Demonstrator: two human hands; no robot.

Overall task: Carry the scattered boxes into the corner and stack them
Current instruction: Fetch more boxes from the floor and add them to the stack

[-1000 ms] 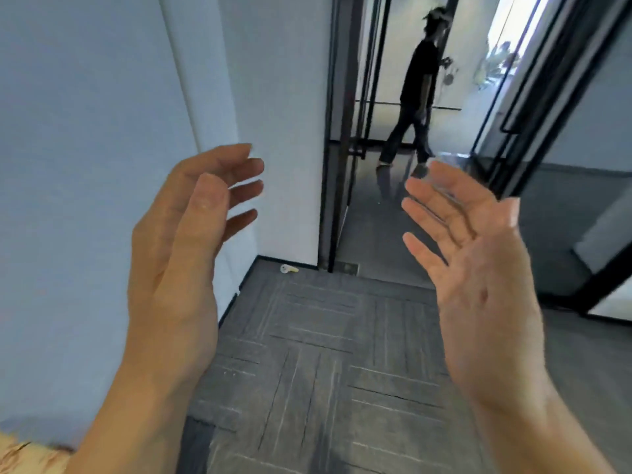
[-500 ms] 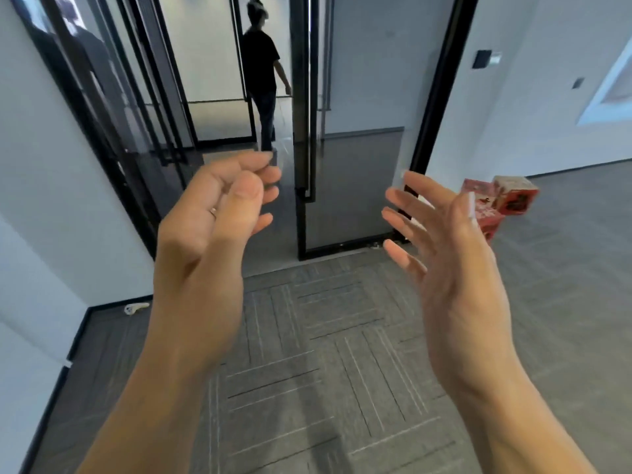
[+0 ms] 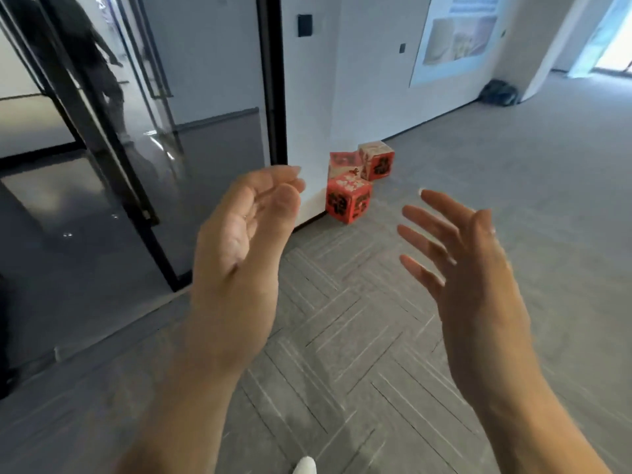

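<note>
A white rounded tip [image 3: 304, 466] at six o'clock is cut off by the bottom edge and too little of it shows to name it. Both forearms run out of frame there too. The left hand [image 3: 236, 254], at nine o'clock, is raised with its palm turned inward and its fingers loosely curved, holding nothing. The right hand [image 3: 472, 285], at three o'clock, faces it with fingers straight and spread, also empty, and the two are well apart. Beneath them lies the floor [image 3: 342, 336], grey carpet tiles with fine stripes set at angles to one another. Farther off at twelve o'clock, three boxes [image 3: 355, 181] sit on that floor in a tight cluster at the foot of a white wall [image 3: 369, 80], just beside a black door frame [image 3: 273, 97]. The nearest box [image 3: 347, 203] is red with black print too blurred to read, and it hides the lower part of the second box [image 3: 342, 162]. The third box [image 3: 378, 160] stands at one o'clock of it, pale on top. All look closed, so any contents are unseen. At ten o'clock a glass door [image 3: 205, 80] shows a person [image 3: 92, 59] in dark clothes, smeared by reflections and cut by the top edge. Far off at two o'clock are a pale poster [image 3: 455, 32] and a dark bundle [image 3: 499, 92] that I cannot identify.
</note>
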